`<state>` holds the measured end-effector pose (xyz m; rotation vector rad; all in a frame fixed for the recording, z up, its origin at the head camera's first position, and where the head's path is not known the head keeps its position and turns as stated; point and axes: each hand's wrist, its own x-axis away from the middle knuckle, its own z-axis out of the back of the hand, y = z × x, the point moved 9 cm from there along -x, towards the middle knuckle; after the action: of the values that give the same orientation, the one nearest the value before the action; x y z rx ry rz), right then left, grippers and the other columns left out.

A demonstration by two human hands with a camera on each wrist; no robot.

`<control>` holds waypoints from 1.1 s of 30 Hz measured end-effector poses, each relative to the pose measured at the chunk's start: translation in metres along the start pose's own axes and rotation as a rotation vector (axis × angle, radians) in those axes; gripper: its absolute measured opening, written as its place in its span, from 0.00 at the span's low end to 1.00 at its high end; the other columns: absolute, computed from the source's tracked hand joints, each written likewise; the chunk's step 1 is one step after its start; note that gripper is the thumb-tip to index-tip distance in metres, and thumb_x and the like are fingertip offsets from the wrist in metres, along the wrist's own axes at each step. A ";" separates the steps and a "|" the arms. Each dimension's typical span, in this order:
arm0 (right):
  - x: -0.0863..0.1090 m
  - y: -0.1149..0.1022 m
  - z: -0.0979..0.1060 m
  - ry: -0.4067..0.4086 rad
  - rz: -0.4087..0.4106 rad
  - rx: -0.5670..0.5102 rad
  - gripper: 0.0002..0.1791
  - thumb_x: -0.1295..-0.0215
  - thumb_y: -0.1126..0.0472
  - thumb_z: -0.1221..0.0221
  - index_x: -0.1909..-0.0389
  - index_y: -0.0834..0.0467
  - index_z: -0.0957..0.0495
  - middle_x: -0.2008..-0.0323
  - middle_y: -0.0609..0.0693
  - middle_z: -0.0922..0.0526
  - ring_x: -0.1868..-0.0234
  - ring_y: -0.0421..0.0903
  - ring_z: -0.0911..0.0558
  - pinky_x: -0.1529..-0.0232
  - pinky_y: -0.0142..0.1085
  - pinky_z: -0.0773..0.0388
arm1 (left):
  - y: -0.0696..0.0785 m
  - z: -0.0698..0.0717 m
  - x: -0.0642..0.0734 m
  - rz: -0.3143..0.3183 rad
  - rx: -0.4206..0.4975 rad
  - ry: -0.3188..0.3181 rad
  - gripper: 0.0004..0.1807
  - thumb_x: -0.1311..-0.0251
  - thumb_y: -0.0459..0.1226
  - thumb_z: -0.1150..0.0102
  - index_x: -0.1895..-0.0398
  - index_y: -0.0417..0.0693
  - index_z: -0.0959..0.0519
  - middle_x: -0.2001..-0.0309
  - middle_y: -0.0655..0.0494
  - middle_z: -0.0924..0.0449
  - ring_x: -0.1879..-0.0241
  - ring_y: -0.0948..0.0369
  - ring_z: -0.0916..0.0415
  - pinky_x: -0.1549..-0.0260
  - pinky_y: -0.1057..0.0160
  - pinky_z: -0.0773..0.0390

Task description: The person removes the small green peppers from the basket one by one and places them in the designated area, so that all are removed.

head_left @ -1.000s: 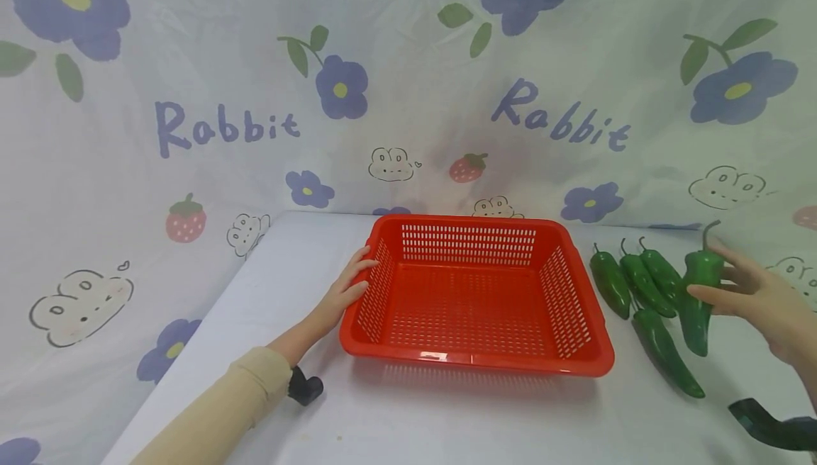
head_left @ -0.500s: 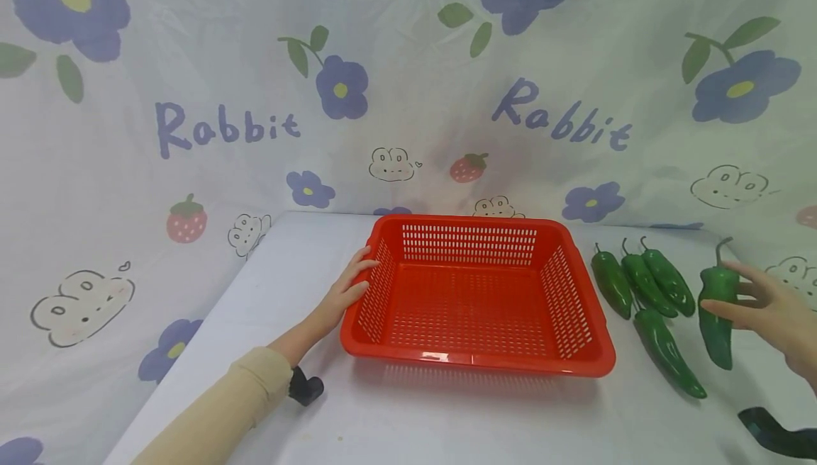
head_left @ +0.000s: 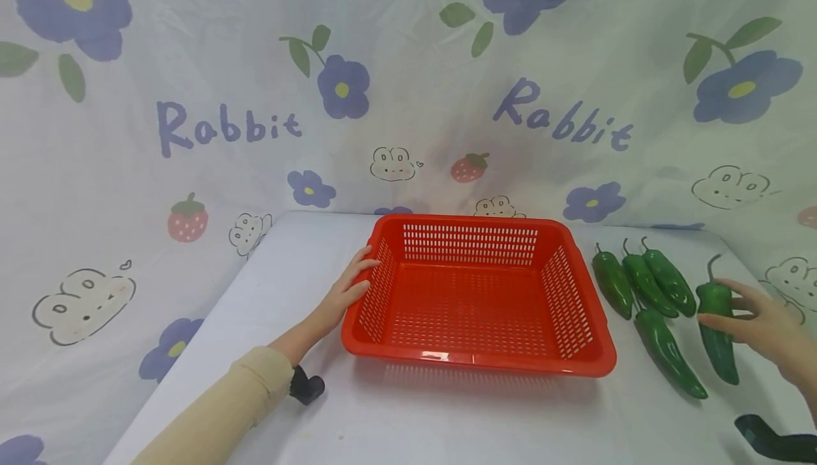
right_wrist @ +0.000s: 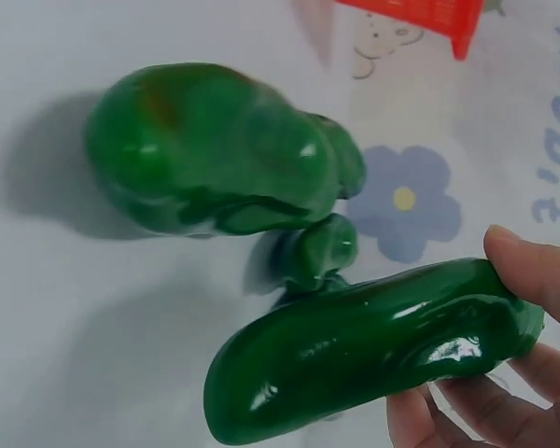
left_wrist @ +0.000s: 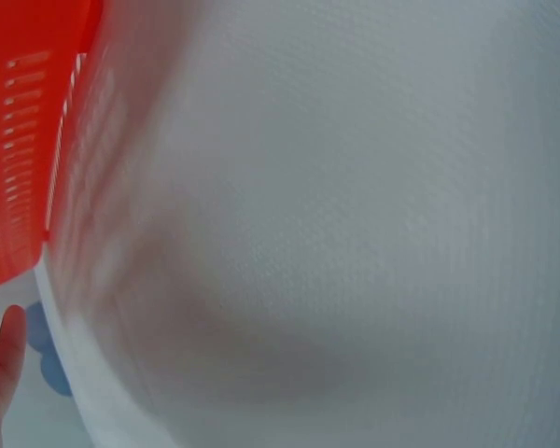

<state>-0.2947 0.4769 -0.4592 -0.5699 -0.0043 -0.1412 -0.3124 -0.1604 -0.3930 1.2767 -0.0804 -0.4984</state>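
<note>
Here the right hand [head_left: 769,327], at about four o'clock from the red basket [head_left: 479,366], pinches a green pepper [head_left: 718,323] between thumb and fingers, just right of four more peppers [head_left: 645,288] lying on the white table [head_left: 408,415]. The left hand [head_left: 345,291] rests with straight fingers against the basket's nine-o'clock wall.

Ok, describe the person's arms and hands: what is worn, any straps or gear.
The left hand is bare, with a beige long sleeve down to the wrist and a small black device under that wrist. The right hand is bare too; no sleeve shows. No rings or gloves are visible.
</note>
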 end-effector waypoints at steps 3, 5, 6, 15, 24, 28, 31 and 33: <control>-0.008 0.018 -0.010 -0.004 -0.006 0.030 0.56 0.46 0.37 0.43 0.29 0.60 0.63 0.47 0.81 0.42 0.56 0.74 0.31 0.74 0.49 0.24 | 0.000 0.000 0.000 0.003 -0.003 -0.001 0.23 0.36 0.36 0.61 0.38 0.38 0.40 0.28 0.48 0.63 0.33 0.44 0.55 0.50 0.60 0.25; -0.008 0.020 -0.013 -0.011 -0.016 0.045 0.57 0.47 0.35 0.43 0.31 0.65 0.62 0.48 0.82 0.42 0.57 0.74 0.31 0.74 0.51 0.25 | 0.000 0.000 0.001 0.005 -0.009 -0.003 0.23 0.36 0.36 0.61 0.38 0.39 0.40 0.28 0.49 0.63 0.33 0.45 0.55 0.50 0.60 0.26; -0.007 0.020 -0.014 0.002 -0.021 0.062 0.57 0.47 0.35 0.44 0.31 0.66 0.60 0.49 0.82 0.41 0.57 0.75 0.30 0.75 0.51 0.25 | 0.001 0.000 0.001 0.006 -0.014 -0.003 0.23 0.36 0.37 0.61 0.38 0.39 0.40 0.28 0.49 0.62 0.33 0.45 0.55 0.50 0.59 0.26; 0.028 -0.037 -0.010 -0.107 -0.083 0.100 0.54 0.45 0.38 0.43 0.35 0.72 0.58 0.48 0.84 0.45 0.53 0.79 0.37 0.72 0.55 0.25 | 0.002 0.000 0.001 0.006 -0.029 0.003 0.23 0.36 0.36 0.61 0.38 0.39 0.40 0.28 0.49 0.62 0.33 0.46 0.56 0.49 0.55 0.27; 0.037 -0.058 -0.011 -0.179 -0.053 0.128 0.51 0.42 0.40 0.45 0.37 0.76 0.56 0.49 0.84 0.44 0.53 0.80 0.39 0.61 0.67 0.33 | 0.001 -0.001 0.001 0.010 -0.007 0.000 0.24 0.36 0.37 0.61 0.37 0.39 0.41 0.28 0.50 0.63 0.33 0.45 0.54 0.50 0.58 0.25; 0.038 -0.057 -0.014 -0.195 -0.063 0.138 0.51 0.42 0.40 0.45 0.38 0.76 0.55 0.49 0.84 0.44 0.53 0.80 0.39 0.61 0.67 0.33 | 0.001 -0.002 0.001 0.011 0.004 -0.004 0.24 0.36 0.37 0.61 0.37 0.39 0.41 0.28 0.51 0.63 0.33 0.46 0.54 0.50 0.60 0.25; 0.038 -0.056 -0.017 -0.214 -0.080 0.141 0.51 0.42 0.40 0.45 0.38 0.76 0.56 0.49 0.84 0.44 0.52 0.80 0.39 0.60 0.67 0.32 | 0.001 -0.002 0.001 0.010 -0.001 -0.004 0.24 0.36 0.37 0.61 0.37 0.38 0.41 0.28 0.50 0.63 0.33 0.46 0.55 0.50 0.58 0.26; 0.038 -0.055 -0.018 -0.227 -0.088 0.142 0.51 0.43 0.40 0.45 0.38 0.77 0.56 0.49 0.84 0.44 0.52 0.80 0.39 0.60 0.66 0.32 | 0.001 -0.002 0.001 0.012 -0.008 -0.001 0.24 0.36 0.37 0.61 0.37 0.39 0.41 0.28 0.50 0.63 0.33 0.46 0.55 0.50 0.56 0.26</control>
<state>-0.2654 0.4163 -0.4432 -0.4413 -0.2584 -0.1602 -0.3108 -0.1588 -0.3930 1.2678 -0.0866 -0.4888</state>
